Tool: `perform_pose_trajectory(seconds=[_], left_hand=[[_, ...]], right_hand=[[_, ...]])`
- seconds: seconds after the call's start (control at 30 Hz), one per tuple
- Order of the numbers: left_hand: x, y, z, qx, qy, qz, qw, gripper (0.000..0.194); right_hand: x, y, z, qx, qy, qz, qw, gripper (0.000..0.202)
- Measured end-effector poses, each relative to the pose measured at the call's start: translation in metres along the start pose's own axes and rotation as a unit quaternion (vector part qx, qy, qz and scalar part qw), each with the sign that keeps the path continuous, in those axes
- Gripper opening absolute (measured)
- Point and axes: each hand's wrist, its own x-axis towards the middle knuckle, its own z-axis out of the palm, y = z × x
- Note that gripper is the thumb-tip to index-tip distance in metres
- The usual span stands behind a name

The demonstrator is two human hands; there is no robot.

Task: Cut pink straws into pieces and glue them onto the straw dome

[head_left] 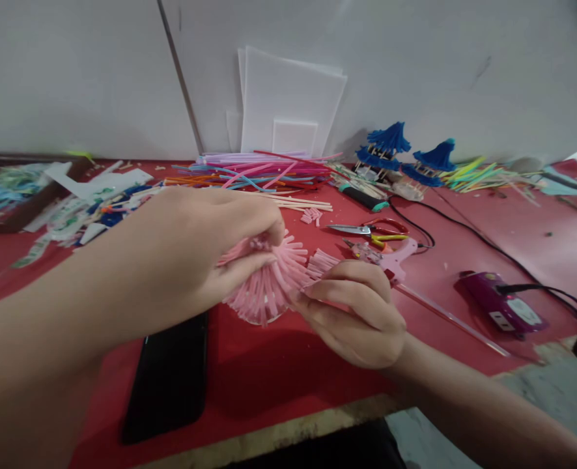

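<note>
A skirt-shaped piece (264, 296) of soft-looking pink strips, held over the red-topped counter (269, 397), appears largely filled out, its fringe radiating densely; what remains cannot be told. The left hand (225, 244) has its grip pinched around the gathered top; the right hand (354, 312) pinches the fringe's edge (whether one strip or several is hidden).

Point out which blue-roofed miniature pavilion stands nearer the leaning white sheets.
The leftmost blue-roofed miniature pavilion; the other stands farther right, beside thin yellow-green strips.
</note>
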Motion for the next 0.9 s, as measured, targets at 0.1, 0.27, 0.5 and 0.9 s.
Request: perform_pose_trajectory(seconds=[0.1,0.27,0.5,0.9], left_hand=[[-0.001,0.002,0.001,0.007,0.001,-0.016,1.000,0.016],[-0.003,0.004,0.004,0.032,0.005,-0.019,0.999,0.014],[-0.002,0.008,0.004,0.030,0.005,-0.022,0.999,0.015],[-0.002,0.011,0.003,0.011,0.001,-0.033,0.999,0.013]], right_hand=[[-0.002,0.001,-0.002,-0.014,-0.006,-0.011,1.000,0.015],[-0.004,0.002,-0.005,-0.021,-0.017,-0.027,0.999,0.011],[-0.006,0.006,-0.006,-0.013,-0.027,-0.050,0.998,0.014],[0.000,0.010,-0.002,-0.021,-0.021,-0.060,0.998,0.009]])
